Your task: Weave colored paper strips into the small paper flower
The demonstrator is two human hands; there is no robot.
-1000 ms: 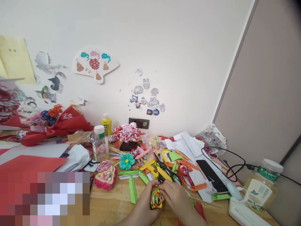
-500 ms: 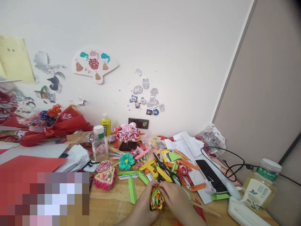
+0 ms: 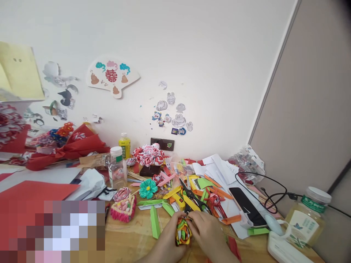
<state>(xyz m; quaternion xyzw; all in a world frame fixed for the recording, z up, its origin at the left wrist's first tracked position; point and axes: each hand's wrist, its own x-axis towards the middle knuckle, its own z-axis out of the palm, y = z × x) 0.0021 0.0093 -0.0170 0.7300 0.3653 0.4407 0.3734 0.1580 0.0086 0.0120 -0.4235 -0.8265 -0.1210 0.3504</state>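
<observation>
Just beyond both hands (image 3: 169, 233) (image 3: 208, 231), grip around multicoloured flower (image 3: 183, 233): scissors (image 3: 189, 192), green strips (image 3: 155, 223).

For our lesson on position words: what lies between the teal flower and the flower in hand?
In the head view, from the teal flower to the held flower: green strips, then the left hand.

Held flower (image 3: 183, 233): creased paper. Desk (image 3: 131, 237): smooth wood, slight sheen. Phone (image 3: 246, 204), right: glossy face. Pink-edged box (image 3: 123, 216), left: rough, fuzzy sides.
</observation>
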